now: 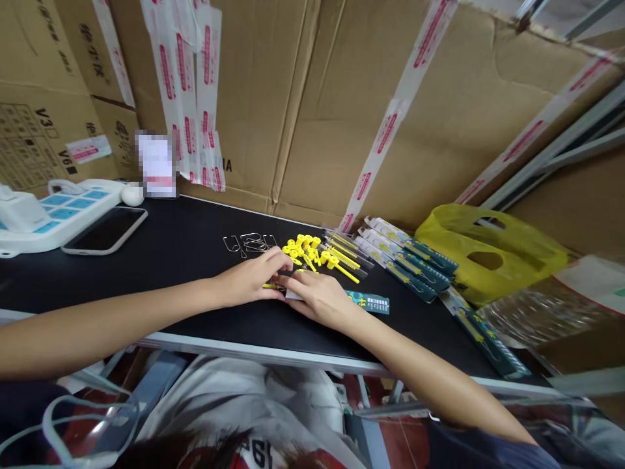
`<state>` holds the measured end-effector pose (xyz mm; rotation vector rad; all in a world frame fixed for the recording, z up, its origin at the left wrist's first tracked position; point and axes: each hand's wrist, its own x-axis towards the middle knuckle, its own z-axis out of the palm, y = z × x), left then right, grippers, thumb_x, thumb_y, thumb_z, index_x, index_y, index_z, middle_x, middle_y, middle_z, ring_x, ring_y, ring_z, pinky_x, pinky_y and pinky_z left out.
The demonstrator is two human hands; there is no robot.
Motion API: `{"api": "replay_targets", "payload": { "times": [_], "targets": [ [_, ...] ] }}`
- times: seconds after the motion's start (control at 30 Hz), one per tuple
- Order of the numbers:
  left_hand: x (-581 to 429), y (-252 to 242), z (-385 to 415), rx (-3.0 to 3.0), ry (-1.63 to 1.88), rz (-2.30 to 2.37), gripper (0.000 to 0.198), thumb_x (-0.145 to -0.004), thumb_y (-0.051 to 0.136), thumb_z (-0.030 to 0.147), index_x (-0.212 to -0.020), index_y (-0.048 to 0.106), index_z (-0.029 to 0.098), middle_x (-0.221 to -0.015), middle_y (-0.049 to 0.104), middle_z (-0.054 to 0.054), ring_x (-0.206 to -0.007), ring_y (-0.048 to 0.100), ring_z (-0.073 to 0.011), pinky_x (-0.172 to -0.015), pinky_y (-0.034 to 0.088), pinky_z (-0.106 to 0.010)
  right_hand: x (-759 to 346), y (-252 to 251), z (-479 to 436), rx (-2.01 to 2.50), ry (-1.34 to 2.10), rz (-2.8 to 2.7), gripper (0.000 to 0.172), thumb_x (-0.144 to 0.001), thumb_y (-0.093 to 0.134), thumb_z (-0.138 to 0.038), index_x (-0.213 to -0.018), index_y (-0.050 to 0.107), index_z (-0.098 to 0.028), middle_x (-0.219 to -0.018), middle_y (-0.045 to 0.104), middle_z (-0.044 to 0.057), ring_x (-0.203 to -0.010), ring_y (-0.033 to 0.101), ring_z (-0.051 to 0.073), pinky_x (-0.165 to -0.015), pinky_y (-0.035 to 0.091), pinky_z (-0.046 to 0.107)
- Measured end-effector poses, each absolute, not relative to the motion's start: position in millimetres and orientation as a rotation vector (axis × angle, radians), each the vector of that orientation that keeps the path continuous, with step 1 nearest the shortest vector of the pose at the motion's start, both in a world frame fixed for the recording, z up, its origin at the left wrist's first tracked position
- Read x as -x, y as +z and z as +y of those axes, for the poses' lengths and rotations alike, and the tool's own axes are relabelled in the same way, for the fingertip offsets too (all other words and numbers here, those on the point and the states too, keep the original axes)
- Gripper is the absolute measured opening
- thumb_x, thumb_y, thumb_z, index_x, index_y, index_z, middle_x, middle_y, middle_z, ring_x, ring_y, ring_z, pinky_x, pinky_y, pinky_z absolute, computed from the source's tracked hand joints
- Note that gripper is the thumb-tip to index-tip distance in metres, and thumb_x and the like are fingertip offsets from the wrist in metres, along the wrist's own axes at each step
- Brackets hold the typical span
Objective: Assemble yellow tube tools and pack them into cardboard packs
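Observation:
My left hand [256, 277] is closed, thumb and fingers pinched around a thin yellow plastic piece [268, 285], mostly hidden. Right beside it, my right hand [319, 298] grips a slim green-and-white cardboard box [374, 302]. The box's green printed end sticks out to the right under the hand, and its white end is between the fingers, close to the left fingertips. Just behind the hands lies a pile of small yellow plastic parts [305, 246]. Bent metal wire hooks [254, 242] lie to its left, and thin yellow sticks [344, 255] in clear plastic to its right.
Several packed boxes [405, 260] lie at the right, one more box [483, 332] nearer the edge. Beyond them are a yellow plastic bag [493, 247] and clear plastic packaging [537, 316]. A phone [105, 230] and a power strip [63, 212] lie left; cardboard [254, 98] walls the back.

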<state>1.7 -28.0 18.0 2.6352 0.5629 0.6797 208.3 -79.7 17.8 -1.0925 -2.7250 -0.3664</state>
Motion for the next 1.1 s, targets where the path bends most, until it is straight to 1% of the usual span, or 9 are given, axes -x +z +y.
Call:
{"api": "replay_targets", "payload": {
  "times": [0.07, 0.17, 0.27, 0.37, 0.5, 0.7, 0.8, 0.9, 1.1],
  "targets": [
    [-1, 19, -23, -2.585, 0.696, 0.53, 0.032, -0.083, 0.062, 0.034, -0.108, 0.047, 0.02, -0.111, 0.048, -0.005, -0.093, 0.056, -0.0171, -0.079, 0.049, -0.029, -210, 20, -80, 1.136, -0.371, -2.739, 0.03, -0.097, 0.044, -0.031, -0.124, 0.052, -0.019, -0.098, 0.063, 0.009, -0.087, 0.062, 0.02, -0.071, 0.047, 0.028],
    [5, 24, -13, -2.621, 0.667, 0.545, 0.039, -0.083, 0.06, 0.037, -0.115, 0.046, 0.021, -0.11, 0.052, -0.006, -0.099, 0.056, -0.0191, -0.08, 0.047, -0.029, -218, 23, -77, 1.228, -0.291, -2.667, 0.029, -0.096, 0.047, -0.033, -0.121, 0.054, -0.021, -0.1, 0.064, 0.008, -0.089, 0.063, 0.019, -0.072, 0.047, 0.027],
    [14, 32, -2, -2.686, 0.542, 0.726, 0.043, -0.086, 0.056, 0.045, -0.12, 0.046, 0.021, -0.094, 0.061, -0.002, -0.083, 0.059, -0.0179, -0.072, 0.043, -0.028, -231, 30, -71, 1.29, -0.194, -2.56, 0.03, -0.093, 0.053, -0.033, -0.12, 0.054, -0.023, -0.108, 0.066, 0.008, -0.095, 0.064, 0.02, -0.077, 0.047, 0.028],
    [23, 40, 10, -2.659, 0.561, 0.822, 0.031, -0.091, 0.046, 0.045, -0.102, 0.055, 0.019, -0.084, 0.061, -0.001, -0.074, 0.056, -0.0161, -0.067, 0.039, -0.026, -240, 37, -66, 1.331, -0.138, -2.496, 0.03, -0.09, 0.056, -0.032, -0.119, 0.056, -0.024, -0.114, 0.067, 0.006, -0.097, 0.065, 0.022, -0.08, 0.048, 0.03],
    [28, 42, 22, -2.561, 0.575, 0.746, 0.031, -0.092, 0.042, 0.042, -0.082, 0.056, 0.016, -0.073, 0.057, 0.0, -0.065, 0.052, -0.0132, -0.062, 0.037, -0.024, -243, 41, -64, 1.346, -0.112, -2.491, 0.03, -0.09, 0.056, -0.032, -0.119, 0.055, -0.024, -0.115, 0.067, 0.006, -0.098, 0.065, 0.023, -0.08, 0.048, 0.031],
    [23, 33, 20, -2.287, 0.449, 0.686, 0.029, -0.085, 0.054, 0.045, -0.084, 0.055, 0.017, -0.06, 0.053, 0.003, -0.05, 0.05, -0.0098, -0.05, 0.036, -0.021, -235, 28, -68, 1.319, -0.052, -2.614, 0.045, -0.09, 0.057, -0.036, -0.129, 0.044, -0.018, -0.111, 0.067, 0.01, -0.095, 0.065, 0.023, -0.075, 0.047, 0.029],
    [22, 32, 19, -2.338, 0.433, 0.656, 0.03, -0.081, 0.061, 0.044, -0.09, 0.057, 0.016, -0.063, 0.055, 0.003, -0.053, 0.049, -0.0092, -0.051, 0.037, -0.02, -232, 27, -69, 1.257, -0.064, -2.644, 0.034, -0.091, 0.054, -0.034, -0.122, 0.049, -0.02, -0.112, 0.066, 0.009, -0.097, 0.064, 0.021, -0.078, 0.046, 0.028],
    [26, 33, 24, -2.364, 0.343, 0.698, 0.031, -0.081, 0.06, 0.046, -0.09, 0.06, 0.016, -0.063, 0.055, 0.003, -0.052, 0.049, -0.0083, -0.049, 0.037, -0.019, -234, 30, -66, 1.274, -0.086, -2.607, 0.026, -0.092, 0.053, -0.032, -0.115, 0.054, -0.021, -0.111, 0.066, 0.007, -0.097, 0.064, 0.021, -0.078, 0.046, 0.028],
    [30, 32, 32, -2.178, 0.282, 0.706, 0.029, -0.081, 0.062, 0.043, -0.093, 0.055, 0.018, -0.064, 0.054, 0.004, -0.051, 0.051, -0.0086, -0.042, 0.037, -0.017, -240, 34, -61, 1.301, -0.062, -2.552, 0.023, -0.09, 0.056, -0.032, -0.111, 0.055, -0.022, -0.108, 0.068, 0.005, -0.095, 0.065, 0.021, -0.077, 0.045, 0.028]
  ]
}}
